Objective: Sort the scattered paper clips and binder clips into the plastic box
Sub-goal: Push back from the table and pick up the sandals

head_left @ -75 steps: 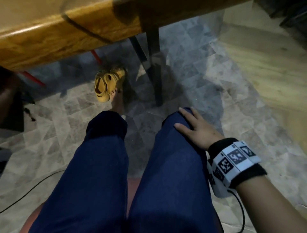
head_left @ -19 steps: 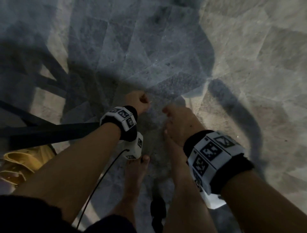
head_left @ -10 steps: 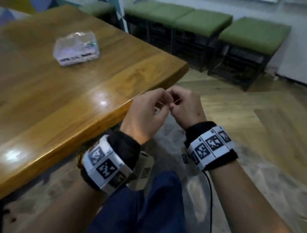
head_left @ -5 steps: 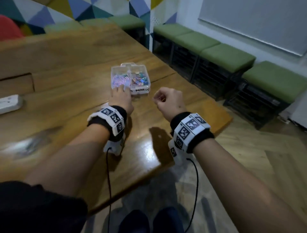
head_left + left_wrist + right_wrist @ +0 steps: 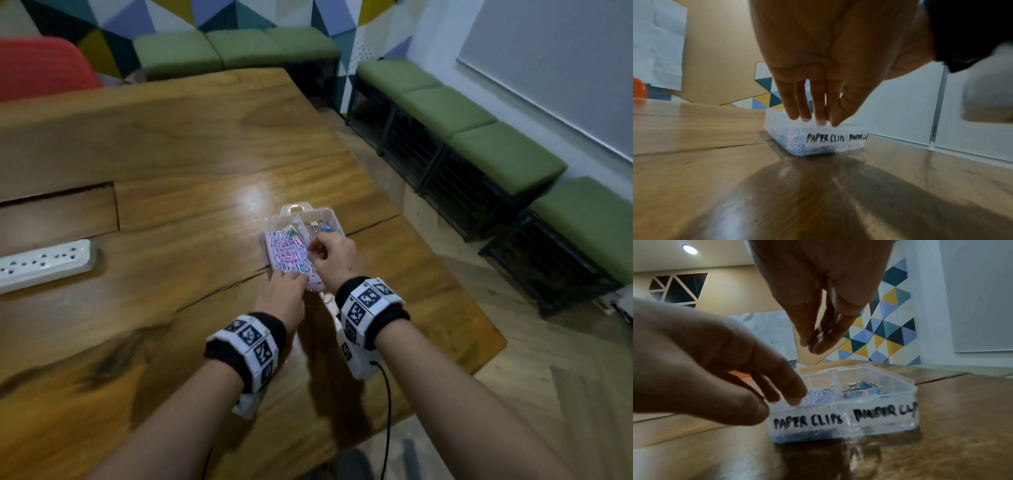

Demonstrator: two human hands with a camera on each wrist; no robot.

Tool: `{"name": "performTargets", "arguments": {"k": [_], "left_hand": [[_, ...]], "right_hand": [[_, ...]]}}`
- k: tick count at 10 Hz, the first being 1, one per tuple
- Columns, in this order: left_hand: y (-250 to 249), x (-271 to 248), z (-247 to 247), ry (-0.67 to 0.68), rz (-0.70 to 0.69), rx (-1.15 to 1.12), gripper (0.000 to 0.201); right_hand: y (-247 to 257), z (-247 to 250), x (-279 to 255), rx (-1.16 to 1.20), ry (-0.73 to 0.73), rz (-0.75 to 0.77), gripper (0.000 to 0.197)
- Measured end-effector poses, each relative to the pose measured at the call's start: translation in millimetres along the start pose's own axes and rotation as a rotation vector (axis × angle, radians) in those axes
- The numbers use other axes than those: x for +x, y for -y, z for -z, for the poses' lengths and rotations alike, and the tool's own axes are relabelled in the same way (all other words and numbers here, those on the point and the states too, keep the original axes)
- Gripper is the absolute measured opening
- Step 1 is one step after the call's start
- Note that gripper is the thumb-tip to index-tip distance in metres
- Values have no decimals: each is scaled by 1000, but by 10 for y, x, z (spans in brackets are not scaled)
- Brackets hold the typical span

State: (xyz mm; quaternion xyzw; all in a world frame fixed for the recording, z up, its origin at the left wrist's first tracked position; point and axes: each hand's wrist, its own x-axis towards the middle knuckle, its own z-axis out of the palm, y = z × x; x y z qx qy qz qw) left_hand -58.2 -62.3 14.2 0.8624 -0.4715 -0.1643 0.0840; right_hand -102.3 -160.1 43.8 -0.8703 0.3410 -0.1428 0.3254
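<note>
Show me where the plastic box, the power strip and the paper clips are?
plastic box (image 5: 898, 382): right wrist view, on its clear right wall.
power strip (image 5: 44, 265): head view, middle of its white top.
paper clips (image 5: 287, 251): head view, heap in the left compartment.

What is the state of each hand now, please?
Left hand: open, straight fingertips resting on the plastic box rim, paper-clip side.
Right hand: above the box, fingers bunched; holding anything cannot be told.
</note>
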Motion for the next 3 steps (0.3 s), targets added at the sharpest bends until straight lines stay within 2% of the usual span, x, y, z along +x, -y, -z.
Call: {"name": "performTargets", "arguments": {"k": [2, 3], "left_hand": [[117, -157, 77, 6, 35, -93, 36], [136, -197, 176, -33, 31, -86, 34]], "right_hand": [[27, -168, 38, -67, 237, -35, 20], [10, -203, -29, -19, 176, -44, 19]]}}
